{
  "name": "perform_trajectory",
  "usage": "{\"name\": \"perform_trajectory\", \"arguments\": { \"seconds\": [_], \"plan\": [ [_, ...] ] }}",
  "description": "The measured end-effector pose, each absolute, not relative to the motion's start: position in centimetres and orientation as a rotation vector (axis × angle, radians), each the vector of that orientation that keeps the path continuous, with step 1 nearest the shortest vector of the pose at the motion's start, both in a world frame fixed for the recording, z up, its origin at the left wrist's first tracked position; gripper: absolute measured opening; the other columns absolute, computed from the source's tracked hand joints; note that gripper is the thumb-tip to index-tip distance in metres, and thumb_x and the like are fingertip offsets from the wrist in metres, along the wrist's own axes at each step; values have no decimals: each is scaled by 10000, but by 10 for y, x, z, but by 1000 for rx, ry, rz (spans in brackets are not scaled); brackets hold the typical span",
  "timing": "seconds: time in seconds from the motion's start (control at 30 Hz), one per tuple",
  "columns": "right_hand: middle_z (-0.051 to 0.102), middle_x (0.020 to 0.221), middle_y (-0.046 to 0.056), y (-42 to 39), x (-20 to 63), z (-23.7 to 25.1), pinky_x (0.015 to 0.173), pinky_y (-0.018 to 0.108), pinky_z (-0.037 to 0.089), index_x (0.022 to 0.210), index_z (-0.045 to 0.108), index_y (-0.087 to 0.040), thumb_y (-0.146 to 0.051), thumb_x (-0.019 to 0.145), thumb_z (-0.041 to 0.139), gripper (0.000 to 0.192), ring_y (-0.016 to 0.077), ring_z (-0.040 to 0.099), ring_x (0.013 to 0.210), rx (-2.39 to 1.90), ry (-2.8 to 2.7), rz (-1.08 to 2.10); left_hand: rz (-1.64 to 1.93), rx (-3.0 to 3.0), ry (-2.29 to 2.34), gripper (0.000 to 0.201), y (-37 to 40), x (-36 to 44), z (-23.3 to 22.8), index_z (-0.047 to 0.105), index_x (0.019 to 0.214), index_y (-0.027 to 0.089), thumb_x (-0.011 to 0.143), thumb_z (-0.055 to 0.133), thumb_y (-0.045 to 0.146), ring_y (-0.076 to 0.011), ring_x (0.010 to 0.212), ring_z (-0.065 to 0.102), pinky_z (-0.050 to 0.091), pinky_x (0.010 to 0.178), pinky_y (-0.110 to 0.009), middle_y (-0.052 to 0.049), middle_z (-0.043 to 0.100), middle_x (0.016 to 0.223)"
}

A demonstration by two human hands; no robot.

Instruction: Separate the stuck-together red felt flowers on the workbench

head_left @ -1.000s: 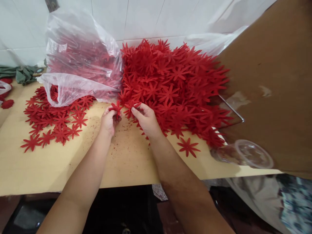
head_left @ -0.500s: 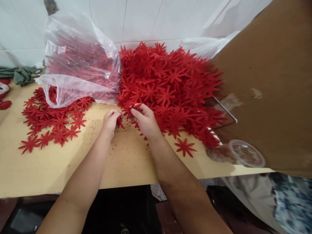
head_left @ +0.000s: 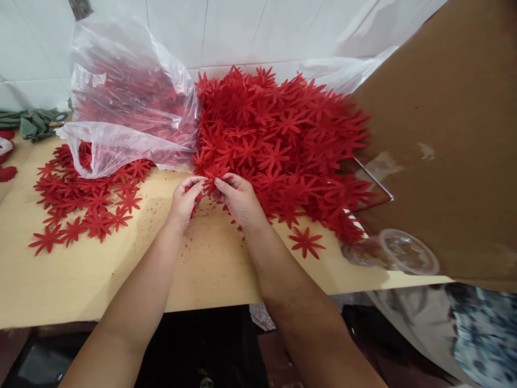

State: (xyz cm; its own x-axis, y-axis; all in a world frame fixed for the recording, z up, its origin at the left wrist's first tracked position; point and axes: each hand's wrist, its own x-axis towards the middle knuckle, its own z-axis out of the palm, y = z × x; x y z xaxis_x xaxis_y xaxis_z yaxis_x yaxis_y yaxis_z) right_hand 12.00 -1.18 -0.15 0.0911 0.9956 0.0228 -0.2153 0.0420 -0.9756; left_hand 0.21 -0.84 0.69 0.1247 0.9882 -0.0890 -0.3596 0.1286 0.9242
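Note:
A big heap of red star-shaped felt flowers (head_left: 278,140) lies on the pale wooden table (head_left: 81,280) against the tiled wall. My left hand (head_left: 183,202) and my right hand (head_left: 238,199) meet at the heap's near left edge. Both pinch a red felt flower (head_left: 210,180) between their fingertips, just above the table. A second spread of flat red flowers (head_left: 81,199) lies to the left. One single flower (head_left: 307,242) lies apart at the right of my right wrist.
A clear plastic bag (head_left: 125,108) full of red flowers stands behind the left spread. A brown cardboard sheet (head_left: 444,140) leans at the right, a clear plastic cup (head_left: 398,253) lying below it. Green fabric pieces (head_left: 36,123) sit at the far left. Red crumbs dot the table.
My left hand, which dipped with its flower half a second ago, has come back up to the right hand's fingertips. The view shifted slightly; the heaps have not moved.

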Motion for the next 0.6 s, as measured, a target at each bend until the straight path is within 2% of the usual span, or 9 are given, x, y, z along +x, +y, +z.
{"name": "perform_trajectory", "arguments": {
  "seconds": [0.1, 0.2, 0.27, 0.37, 0.43, 0.6],
  "plan": [
    [509, 558, -55, -12, 119, 0, 477, 211, 405, 669, 491, -200, -487, 602, 650, 335, 57, 461, 475, -1089, -968, 1159, 1228, 920, 920, 63, -8, 1, 5, 599, 723, 186, 705, 587, 246, -47, 491, 404, 334, 506, -188, 39, 484, 540],
    [474, 515, -56, -14, 117, 4, 444, 206, 366, 646, 523, -191, -515, 665, 590, 332, 50, 405, 442, -1132, -1037, 1086, 1195, 940, 890, 180, -9, 1, 6, 590, 731, 183, 695, 611, 359, -38, 439, 350, 256, 434, -195, 40, 478, 539],
    [495, 530, -48, -16, 116, 6, 472, 212, 383, 642, 542, -189, -514, 675, 587, 329, 56, 424, 471, -1138, -1101, 1043, 1141, 942, 842, 238, -11, 2, 7, 595, 762, 183, 676, 626, 403, -33, 422, 337, 235, 421, -199, 42, 483, 541],
    [519, 560, -40, -19, 115, 8, 542, 226, 418, 637, 549, -188, -515, 664, 604, 333, 71, 472, 538, -1117, -1158, 1021, 1122, 920, 798, 234, -11, 4, 9, 601, 788, 176, 625, 681, 324, -38, 485, 422, 306, 478, -190, 34, 537, 600],
    [493, 541, -45, -20, 115, 10, 531, 224, 404, 624, 534, -187, -532, 673, 588, 353, 67, 452, 521, -1110, -1185, 1027, 1155, 893, 839, 177, -11, 5, 9, 597, 753, 169, 618, 674, 255, -39, 518, 450, 324, 503, -183, 31, 548, 616],
    [499, 571, -45, -21, 119, 16, 516, 214, 375, 663, 531, -184, -559, 668, 576, 378, 59, 431, 519, -1059, -1256, 1035, 1158, 849, 992, 62, -9, 3, 9, 562, 674, 160, 663, 588, 214, -22, 420, 343, 220, 430, -184, 54, 483, 529]
  ]
}}
